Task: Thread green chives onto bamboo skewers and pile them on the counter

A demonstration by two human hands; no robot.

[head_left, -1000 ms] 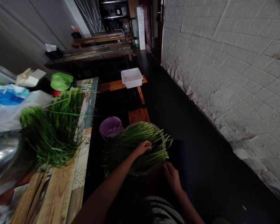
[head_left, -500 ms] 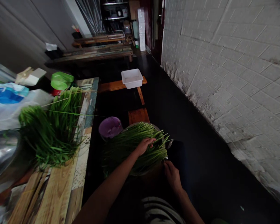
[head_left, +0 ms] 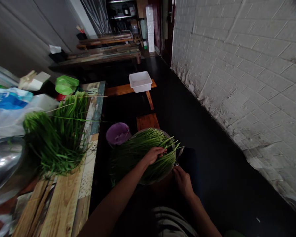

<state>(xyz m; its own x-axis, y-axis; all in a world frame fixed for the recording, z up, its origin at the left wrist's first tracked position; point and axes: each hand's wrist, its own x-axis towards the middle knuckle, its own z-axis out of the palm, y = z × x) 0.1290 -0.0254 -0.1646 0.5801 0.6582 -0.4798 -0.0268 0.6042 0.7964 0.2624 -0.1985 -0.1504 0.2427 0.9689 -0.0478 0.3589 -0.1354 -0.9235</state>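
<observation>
Long green stalks (head_left: pixel 148 140) lying in a round basin (head_left: pixel 167 133), paler ends toward two o'clock, leafier parts toward eight (clock positions centred on the basin, twelve pointing away from the wearer). Left hand (head_left: pixel 155 155): laid over the stalks near their paler ends, fingers bent; whether it grips any cannot be told. Right hand (head_left: pixel 183 181): at four o'clock, close beside the rim, fingers curled together; what they may hold is hidden. The stalks are judged light, limp along the leaves, firmer at the pale ends, easily bruised and perhaps slippery if damp; the firmer ends should offer the surest hold. At ten o'clock, a purple bucket (head_left: pixel 117 134); at twelve, a wooden stool (head_left: pixel 147 121) and, farther off, a white tub (head_left: pixel 140 82) on a bench (head_left: pixel 118 90). At nine, a patchwork tabletop (head_left: pixel 58 200) bearing a second heap of greens (head_left: pixel 55 141). Dark floor (head_left: pixel 212 164); pale block wall (head_left: pixel 236 75) from one to three
</observation>
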